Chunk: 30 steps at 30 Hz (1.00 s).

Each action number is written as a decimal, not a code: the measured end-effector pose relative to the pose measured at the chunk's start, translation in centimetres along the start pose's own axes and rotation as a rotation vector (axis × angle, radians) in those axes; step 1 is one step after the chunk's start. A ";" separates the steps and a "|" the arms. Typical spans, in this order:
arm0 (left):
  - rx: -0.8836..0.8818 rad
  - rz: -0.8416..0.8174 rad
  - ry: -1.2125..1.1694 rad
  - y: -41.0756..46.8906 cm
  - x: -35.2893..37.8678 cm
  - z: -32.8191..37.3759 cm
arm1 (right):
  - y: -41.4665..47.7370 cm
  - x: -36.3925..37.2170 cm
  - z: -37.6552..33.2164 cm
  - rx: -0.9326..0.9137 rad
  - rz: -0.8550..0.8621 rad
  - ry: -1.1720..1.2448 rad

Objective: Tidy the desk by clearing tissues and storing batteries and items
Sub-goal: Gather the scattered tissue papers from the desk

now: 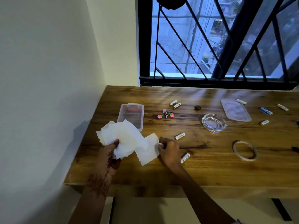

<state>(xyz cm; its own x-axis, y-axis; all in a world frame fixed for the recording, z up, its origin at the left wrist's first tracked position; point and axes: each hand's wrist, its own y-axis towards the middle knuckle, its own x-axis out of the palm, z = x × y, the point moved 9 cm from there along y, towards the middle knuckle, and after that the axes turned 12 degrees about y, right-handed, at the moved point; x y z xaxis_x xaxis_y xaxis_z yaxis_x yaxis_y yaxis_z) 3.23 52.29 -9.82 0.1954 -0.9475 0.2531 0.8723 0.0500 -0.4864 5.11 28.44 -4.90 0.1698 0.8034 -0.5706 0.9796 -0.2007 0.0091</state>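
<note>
Fingers of the left hand [111,151] curled round the crumpled white paper tissues [127,141] at the near-left corner of the brown wooden desk [202,172], while the right hand [169,151] pinched the edge of a loose sheet [149,153], probably best gathered into the bunch before lifting.

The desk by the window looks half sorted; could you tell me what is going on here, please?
A person is gathering tissues at the front left of the desk. The left grip holds the crumpled bunch, and the right grip pinches the edge of one sheet. Behind them stands an open clear box; its lid lies far to the right. Batteries, a pink keychain, a glass ashtray and a tape ring lie loose.
</note>
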 end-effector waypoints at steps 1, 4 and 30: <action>-0.006 0.028 0.003 0.5 -0.9 -0.2 | -0.1 -0.5 0.5 0.099 0.025 0.179; -0.046 -0.003 0.039 1.5 -2.1 -1.4 | -0.4 -1.4 1.7 0.375 0.079 0.652; -0.047 -0.246 -0.165 -5.6 8.8 2.3 | -9.3 2.6 -12.1 -0.595 -0.256 -0.050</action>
<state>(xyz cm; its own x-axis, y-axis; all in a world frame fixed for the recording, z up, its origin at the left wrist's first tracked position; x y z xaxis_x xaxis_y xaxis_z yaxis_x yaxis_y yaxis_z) 1.09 44.41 -2.98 0.0544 -0.8648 0.4992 0.8817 -0.1931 -0.4306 -2.30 39.21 3.45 -0.0677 0.7550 -0.6522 0.8831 0.3495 0.3129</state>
